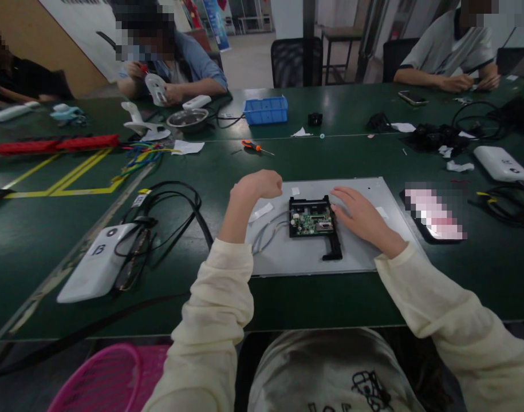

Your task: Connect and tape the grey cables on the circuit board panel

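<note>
On the green table (223, 166), a flat grey panel (287, 261) bears a black frame (334, 247) right of its middle, with a green circuit board (311, 224) lying inside. The left hand (258, 184) is curled above the panel's far left part; whether it grips anything cannot be told. The right hand (357, 210) is spread, its fingertips at the frame's right edge, grasping nothing visible. Assembly appears partly complete: the board seems seated, with grey cables (270, 232) leading left. The board remains uncovered; whether the frame is fastened cannot be determined. An orange-handled screwdriver (251, 146) lies beyond the panel, untouched.
</note>
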The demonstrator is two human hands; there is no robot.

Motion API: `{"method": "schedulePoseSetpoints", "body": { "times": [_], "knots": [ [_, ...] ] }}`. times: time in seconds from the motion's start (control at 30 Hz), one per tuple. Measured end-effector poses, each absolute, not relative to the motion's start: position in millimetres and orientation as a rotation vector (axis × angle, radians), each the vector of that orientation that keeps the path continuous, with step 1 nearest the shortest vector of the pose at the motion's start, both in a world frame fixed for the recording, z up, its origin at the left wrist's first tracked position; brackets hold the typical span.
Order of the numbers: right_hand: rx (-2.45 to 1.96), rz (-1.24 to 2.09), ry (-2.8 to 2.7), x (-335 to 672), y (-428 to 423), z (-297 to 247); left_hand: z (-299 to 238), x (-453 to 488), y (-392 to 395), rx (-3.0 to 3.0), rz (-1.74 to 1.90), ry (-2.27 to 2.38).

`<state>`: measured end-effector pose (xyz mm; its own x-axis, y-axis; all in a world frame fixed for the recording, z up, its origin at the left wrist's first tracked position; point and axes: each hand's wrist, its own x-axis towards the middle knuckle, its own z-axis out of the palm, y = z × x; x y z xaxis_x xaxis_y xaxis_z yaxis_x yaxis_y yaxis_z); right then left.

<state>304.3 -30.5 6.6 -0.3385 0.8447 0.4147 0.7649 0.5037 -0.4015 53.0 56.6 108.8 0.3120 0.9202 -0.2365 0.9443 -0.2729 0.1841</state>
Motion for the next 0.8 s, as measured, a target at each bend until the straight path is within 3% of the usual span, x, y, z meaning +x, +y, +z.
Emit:
{"method": "schedulePoseSetpoints", "body": {
  "times": [0.2,0.5,0.8],
  "knots": [
    [-1.229,0.326,-2.337,308,-33,8,111,77,36,2.456,-0.306,1.570],
    [-1.216,0.442,-2.412,301,-38,9,49,66,2,2.527,0.332,1.294],
    [-1.220,0.450,-2.392,299,-38,7,38,36,-2,2.436,0.370,0.954]
  ]
}}
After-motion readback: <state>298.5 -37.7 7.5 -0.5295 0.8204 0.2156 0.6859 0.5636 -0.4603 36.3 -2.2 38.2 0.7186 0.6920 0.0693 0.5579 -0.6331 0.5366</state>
